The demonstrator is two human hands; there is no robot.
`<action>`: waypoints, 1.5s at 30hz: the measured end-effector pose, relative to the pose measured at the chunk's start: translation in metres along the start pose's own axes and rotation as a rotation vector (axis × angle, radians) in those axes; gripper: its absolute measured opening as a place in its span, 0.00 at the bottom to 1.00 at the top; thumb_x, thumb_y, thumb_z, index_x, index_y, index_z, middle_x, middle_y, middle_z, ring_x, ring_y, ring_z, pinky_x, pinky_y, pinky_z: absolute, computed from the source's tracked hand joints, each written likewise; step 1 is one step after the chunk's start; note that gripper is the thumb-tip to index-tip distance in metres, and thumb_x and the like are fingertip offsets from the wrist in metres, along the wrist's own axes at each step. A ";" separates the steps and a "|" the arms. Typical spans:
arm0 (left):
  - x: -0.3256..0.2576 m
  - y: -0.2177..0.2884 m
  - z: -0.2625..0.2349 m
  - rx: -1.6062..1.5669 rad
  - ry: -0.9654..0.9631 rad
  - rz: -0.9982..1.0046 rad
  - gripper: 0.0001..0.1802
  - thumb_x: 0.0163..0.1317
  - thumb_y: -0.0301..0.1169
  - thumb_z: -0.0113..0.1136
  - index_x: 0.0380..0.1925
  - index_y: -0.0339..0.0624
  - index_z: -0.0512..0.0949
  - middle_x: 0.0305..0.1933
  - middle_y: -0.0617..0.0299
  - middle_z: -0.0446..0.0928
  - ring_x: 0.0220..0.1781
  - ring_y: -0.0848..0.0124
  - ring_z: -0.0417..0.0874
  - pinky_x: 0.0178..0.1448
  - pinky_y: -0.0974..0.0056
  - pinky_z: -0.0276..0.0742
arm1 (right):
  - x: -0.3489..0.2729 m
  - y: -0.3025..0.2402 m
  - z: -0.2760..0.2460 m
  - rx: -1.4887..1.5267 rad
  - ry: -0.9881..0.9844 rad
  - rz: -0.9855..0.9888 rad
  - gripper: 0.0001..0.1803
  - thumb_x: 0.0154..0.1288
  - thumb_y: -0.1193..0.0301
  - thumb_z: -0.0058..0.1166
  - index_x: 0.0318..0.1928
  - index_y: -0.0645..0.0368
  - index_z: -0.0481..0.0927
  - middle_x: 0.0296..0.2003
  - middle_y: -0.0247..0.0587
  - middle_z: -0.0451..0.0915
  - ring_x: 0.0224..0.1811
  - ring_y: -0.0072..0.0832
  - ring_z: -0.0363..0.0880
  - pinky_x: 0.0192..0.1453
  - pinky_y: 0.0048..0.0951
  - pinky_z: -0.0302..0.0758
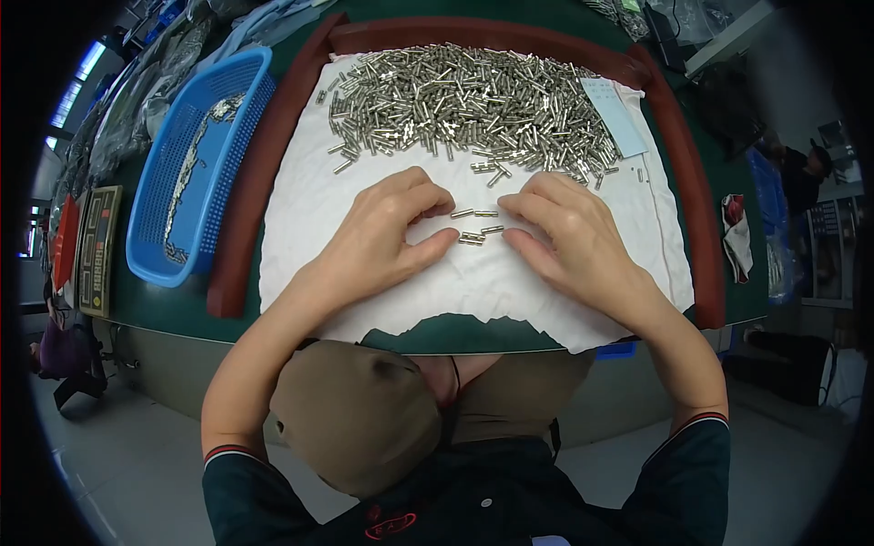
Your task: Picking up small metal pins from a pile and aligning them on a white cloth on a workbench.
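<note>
Several small shiny metal pins [471, 238] lie on a white cloth [437, 278] between my two hands. My left hand [390, 227] rests on the cloth to their left, its fingers curved and its thumb apart from them. The thumb tip is close beside the nearer pins, and the fingertips are by the farther ones. From the other side my right hand [572, 227] faces it, forefinger and thumb spread, their tips at the right ends of the pins. Whether the tips touch the pins is hard to make out. Beyond both hands spreads a large heap of similar metal pins [473, 96].
A dark red wooden frame [259, 182] borders the cloth on the left, back and right. Left of it stands a blue plastic basket [238, 150] with metal parts inside. A pale blue paper slip [619, 123] lies at the heap's right edge. A person [806, 173] is far right.
</note>
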State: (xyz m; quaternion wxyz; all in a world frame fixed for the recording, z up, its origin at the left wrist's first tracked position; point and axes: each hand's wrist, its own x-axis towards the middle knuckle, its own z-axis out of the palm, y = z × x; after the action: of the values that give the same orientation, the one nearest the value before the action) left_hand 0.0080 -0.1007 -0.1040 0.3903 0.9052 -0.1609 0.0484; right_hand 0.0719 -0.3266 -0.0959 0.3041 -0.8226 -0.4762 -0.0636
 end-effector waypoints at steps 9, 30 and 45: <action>0.011 -0.015 0.008 0.089 0.052 0.095 0.07 0.54 0.22 0.61 0.34 0.34 0.79 0.33 0.55 0.75 0.34 0.60 0.79 0.38 0.61 0.75 | 0.015 0.005 0.017 0.042 -0.056 -0.025 0.04 0.51 0.79 0.61 0.30 0.63 0.80 0.27 0.42 0.76 0.31 0.40 0.77 0.36 0.38 0.73; -0.134 -0.013 -0.051 0.190 -0.080 -0.062 0.20 0.58 0.22 0.58 0.52 0.43 0.80 0.66 0.53 0.72 0.71 0.51 0.67 0.73 0.48 0.60 | -0.199 -0.044 -0.062 -0.407 -0.282 0.328 0.37 0.60 0.61 0.61 0.66 0.65 0.67 0.67 0.55 0.65 0.69 0.52 0.64 0.69 0.53 0.60; -0.236 -0.030 -0.016 0.762 0.153 -0.167 0.20 0.65 0.28 0.56 0.58 0.40 0.76 0.65 0.54 0.74 0.68 0.54 0.72 0.70 0.46 0.64 | -0.157 -0.004 -0.068 -0.452 -0.272 0.440 0.50 0.58 0.50 0.62 0.70 0.70 0.55 0.71 0.61 0.54 0.75 0.53 0.52 0.75 0.53 0.50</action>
State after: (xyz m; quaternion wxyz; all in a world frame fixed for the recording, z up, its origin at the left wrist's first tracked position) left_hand -0.2043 -0.0103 -0.1643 0.0398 0.9890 -0.0277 0.1401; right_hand -0.0031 -0.4802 -0.1006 0.0541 -0.9532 -0.2974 0.0098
